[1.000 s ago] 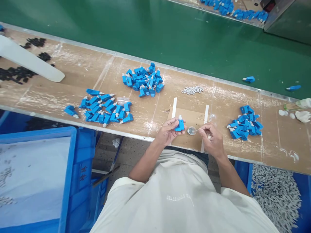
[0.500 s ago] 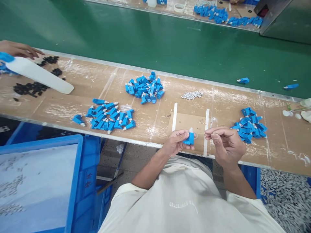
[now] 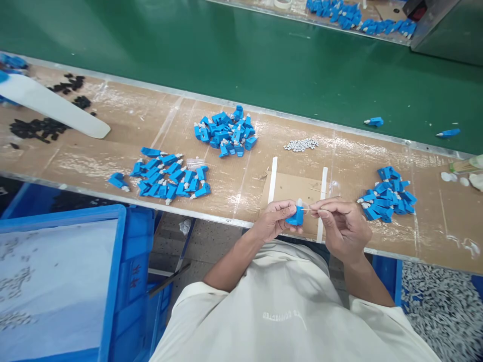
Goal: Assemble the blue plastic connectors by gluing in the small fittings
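Observation:
Between the thumb and fingers of my left hand [image 3: 274, 220] is a small blue plastic part [image 3: 296, 217] with a whitish tip pointing up. My right hand [image 3: 344, 226] pinches a thin wooden stick [image 3: 311, 209], whose far end reaches the upper side of the blue part; whether they touch I cannot tell. Both hands are over the bench's front edge, by a cardboard pad [image 3: 296, 183] flanked by white tape strips. Beyond the pad lies a small heap of tiny grey-white pieces [image 3: 301, 145].
Heaps of similar blue parts lie at the left [image 3: 169, 176], back [image 3: 226, 130] and right [image 3: 388, 193]. Black pieces [image 3: 39, 129] and a long white tool-like object [image 3: 56, 103] are far left. A green surface [image 3: 241, 65] runs behind. Blue crates [image 3: 121, 281] stand below.
My right hand has moved left, bringing the stick's end to the blue part. My left hand stays nearly in place. Another person's hand at the far left has left the view.

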Action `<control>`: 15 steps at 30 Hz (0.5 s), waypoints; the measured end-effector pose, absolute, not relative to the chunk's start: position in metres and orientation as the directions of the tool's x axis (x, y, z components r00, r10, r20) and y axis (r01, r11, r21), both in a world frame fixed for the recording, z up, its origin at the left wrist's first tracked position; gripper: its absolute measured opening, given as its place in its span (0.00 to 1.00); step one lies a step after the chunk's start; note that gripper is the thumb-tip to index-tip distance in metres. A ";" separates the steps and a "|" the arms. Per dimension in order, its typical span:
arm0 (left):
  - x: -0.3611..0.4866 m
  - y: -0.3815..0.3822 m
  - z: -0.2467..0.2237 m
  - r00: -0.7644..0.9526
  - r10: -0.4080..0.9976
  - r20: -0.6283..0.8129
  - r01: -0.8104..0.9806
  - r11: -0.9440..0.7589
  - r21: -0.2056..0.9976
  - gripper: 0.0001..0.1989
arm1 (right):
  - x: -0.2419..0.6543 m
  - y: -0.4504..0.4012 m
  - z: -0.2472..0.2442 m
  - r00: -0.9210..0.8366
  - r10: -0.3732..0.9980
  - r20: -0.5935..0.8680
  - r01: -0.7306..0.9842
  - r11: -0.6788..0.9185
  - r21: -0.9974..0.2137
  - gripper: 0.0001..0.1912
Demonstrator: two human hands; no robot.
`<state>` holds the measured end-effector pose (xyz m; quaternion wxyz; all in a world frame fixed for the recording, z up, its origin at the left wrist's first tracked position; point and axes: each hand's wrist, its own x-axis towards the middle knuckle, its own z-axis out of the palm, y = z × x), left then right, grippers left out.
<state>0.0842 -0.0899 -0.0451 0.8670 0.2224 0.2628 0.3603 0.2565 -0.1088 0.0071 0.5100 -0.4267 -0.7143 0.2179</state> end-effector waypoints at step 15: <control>0.083 -0.090 -0.053 0.618 0.735 -0.278 -0.509 0.644 0.571 0.25 | 0.256 -0.100 0.008 -0.210 0.775 0.596 0.379 0.626 -0.681 0.08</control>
